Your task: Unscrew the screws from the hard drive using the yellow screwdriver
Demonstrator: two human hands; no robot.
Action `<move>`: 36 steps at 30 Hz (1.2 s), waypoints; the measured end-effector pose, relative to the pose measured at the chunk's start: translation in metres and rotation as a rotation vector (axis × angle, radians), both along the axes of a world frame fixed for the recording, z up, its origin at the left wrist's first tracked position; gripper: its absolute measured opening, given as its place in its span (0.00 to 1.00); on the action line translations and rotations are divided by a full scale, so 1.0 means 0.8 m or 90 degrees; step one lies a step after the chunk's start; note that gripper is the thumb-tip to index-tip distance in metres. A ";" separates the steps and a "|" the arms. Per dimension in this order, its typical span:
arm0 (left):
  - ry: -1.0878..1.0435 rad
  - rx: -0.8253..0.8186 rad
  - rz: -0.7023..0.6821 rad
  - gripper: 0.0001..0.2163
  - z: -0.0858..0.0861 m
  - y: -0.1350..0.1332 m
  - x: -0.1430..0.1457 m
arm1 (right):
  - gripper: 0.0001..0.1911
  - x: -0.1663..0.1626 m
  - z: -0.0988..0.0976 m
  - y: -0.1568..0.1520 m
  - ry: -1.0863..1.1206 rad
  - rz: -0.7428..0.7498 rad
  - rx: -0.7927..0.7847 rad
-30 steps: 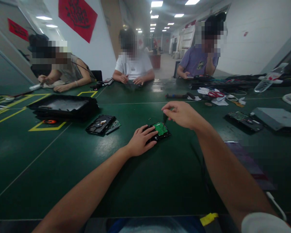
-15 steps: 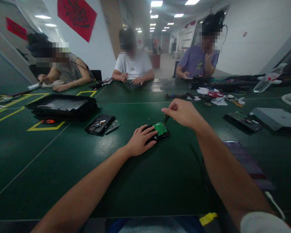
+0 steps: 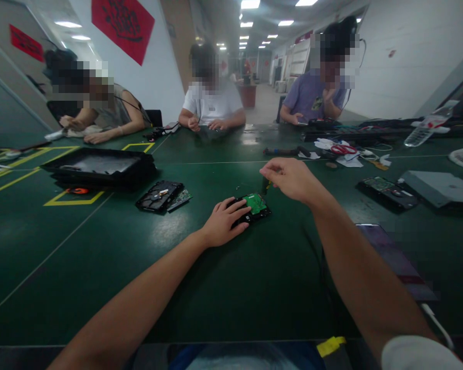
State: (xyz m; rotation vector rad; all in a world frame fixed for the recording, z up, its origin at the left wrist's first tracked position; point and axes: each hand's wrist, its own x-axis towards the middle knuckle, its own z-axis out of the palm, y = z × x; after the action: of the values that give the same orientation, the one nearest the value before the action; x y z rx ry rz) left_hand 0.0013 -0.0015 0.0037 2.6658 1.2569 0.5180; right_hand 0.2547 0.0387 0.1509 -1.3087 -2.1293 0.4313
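A hard drive (image 3: 257, 204) lies on the green table with its green circuit board facing up. Across its left part rests my left hand (image 3: 227, 221), holding it down with spread fingers on top and the thumb along the near edge. Above the drive's right end, my right hand (image 3: 283, 177) is closed in a pinch on a small screwdriver (image 3: 266, 185), dark with a bit of yellow. The screwdriver points down; whether its tip touches the board is too small to tell. Tiny screw-like bits (image 3: 237, 188) lie just beyond the drive.
To the left are an opened black drive casing (image 3: 160, 197), a loose circuit board (image 3: 179, 201) and stacked black trays (image 3: 100, 169). On the right lie another hard drive (image 3: 388, 192), a grey metal box (image 3: 443, 187) and a phone-like screen (image 3: 393, 257). Several people sit across the table.
My right hand has shifted slightly to the right, with the screwdriver still in its fingers. My left hand and the hard drive stay where they were.
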 end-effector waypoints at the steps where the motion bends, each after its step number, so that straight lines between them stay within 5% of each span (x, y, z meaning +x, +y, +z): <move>1: 0.001 -0.001 0.000 0.27 0.000 0.000 0.000 | 0.16 0.000 0.000 0.000 0.001 -0.023 0.004; 5: -0.001 -0.007 0.001 0.27 0.003 -0.001 0.000 | 0.18 -0.001 0.001 -0.002 -0.006 -0.071 0.007; 11: -0.005 -0.008 0.002 0.27 0.002 -0.001 0.000 | 0.12 -0.004 0.003 -0.005 0.004 0.036 -0.043; 23: 0.001 -0.001 0.003 0.27 -0.001 0.000 -0.001 | 0.10 -0.002 0.003 -0.006 0.004 0.055 0.007; 30: -0.002 -0.007 -0.001 0.27 0.000 0.000 -0.001 | 0.13 -0.002 0.001 -0.003 0.009 -0.045 0.017; 36: -0.002 -0.007 0.000 0.27 0.000 0.000 -0.001 | 0.08 -0.002 0.002 -0.006 0.016 0.046 -0.019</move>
State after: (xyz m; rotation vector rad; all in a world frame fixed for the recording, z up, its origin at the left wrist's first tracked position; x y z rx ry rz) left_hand 0.0005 -0.0013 0.0038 2.6557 1.2545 0.5133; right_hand 0.2528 0.0335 0.1522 -1.2384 -2.1621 0.5093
